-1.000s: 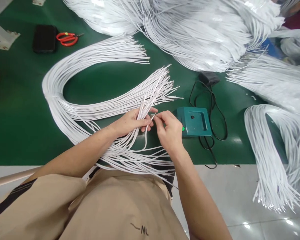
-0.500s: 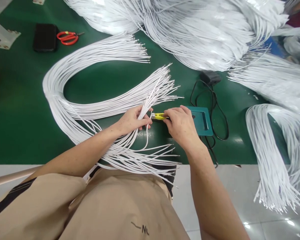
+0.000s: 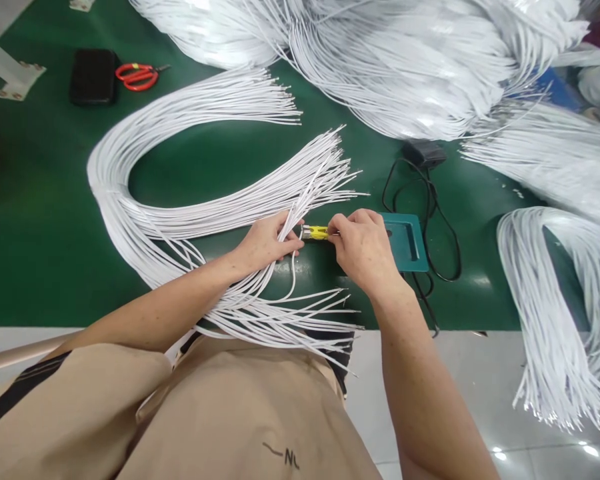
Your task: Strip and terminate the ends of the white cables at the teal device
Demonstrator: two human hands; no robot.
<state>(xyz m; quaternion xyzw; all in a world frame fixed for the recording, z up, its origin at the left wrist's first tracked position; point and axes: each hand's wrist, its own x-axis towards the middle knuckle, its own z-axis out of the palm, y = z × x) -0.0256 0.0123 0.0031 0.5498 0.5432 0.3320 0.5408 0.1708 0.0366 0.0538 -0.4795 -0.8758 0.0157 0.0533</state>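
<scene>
Slim white wires [image 3: 266,275] pass through my left hand [image 3: 267,240], which is closed around a small bunch of them. One wire of the bunch curves down on its own beside the fingertips. My right hand [image 3: 363,247] pinches the end of a small yellow piece with a metal tip [image 3: 315,232]; its exact kind I cannot make out. The metal tip points left, close to my left fingertips. Partly behind my right hand lies a teal tray-like holder [image 3: 416,243]. A large curved bundle of white wires [image 3: 115,157] lies on the green table to the left.
Red-handled scissors [image 3: 137,77] and a black box [image 3: 93,77] lie at the back left. Large heaps of white wires [image 3: 405,73] cover the back. At the right another bundle [image 3: 535,287] hangs over the table edge. A black adapter [image 3: 424,153] trails a looped cord.
Both hands keep nearly the same place and hold. My right fingers have shifted slightly on the yellow piece. The whole view has moved a little.
</scene>
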